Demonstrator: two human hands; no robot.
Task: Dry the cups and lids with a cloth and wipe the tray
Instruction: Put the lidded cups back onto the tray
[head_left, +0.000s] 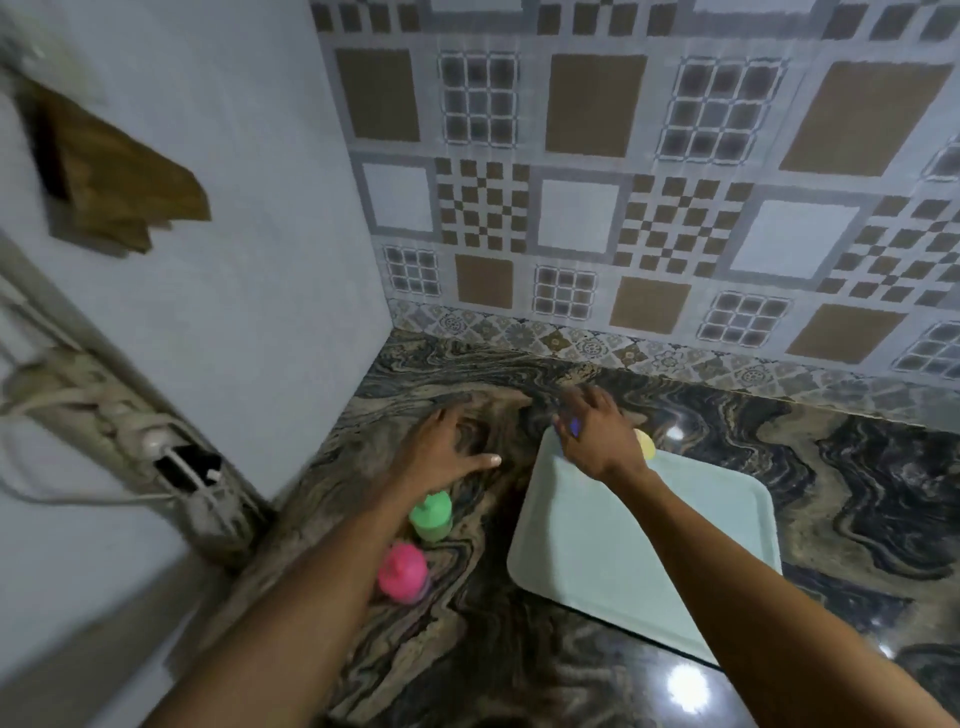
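Note:
A pale green tray (639, 545) lies on the marbled counter (857, 493). My right hand (592, 439) reaches over the tray's far left corner, fingers draped on a small blue item (574, 427) that is mostly hidden; whether the fingers grip it is unclear. Just right of that hand, a yellow item (645, 444) peeks out at the tray's far edge. My left hand (449, 447) hovers over the counter left of the tray, fingers spread, holding nothing. A green lidded cup (431, 517) and a pink lidded cup (402, 571) stand on the counter beside my left forearm.
A patterned tiled wall (623, 208) backs the counter and a plain wall (260, 260) closes the left side. On the left wall hang a power strip with cables (156, 447) and a blurred brown object (119, 182).

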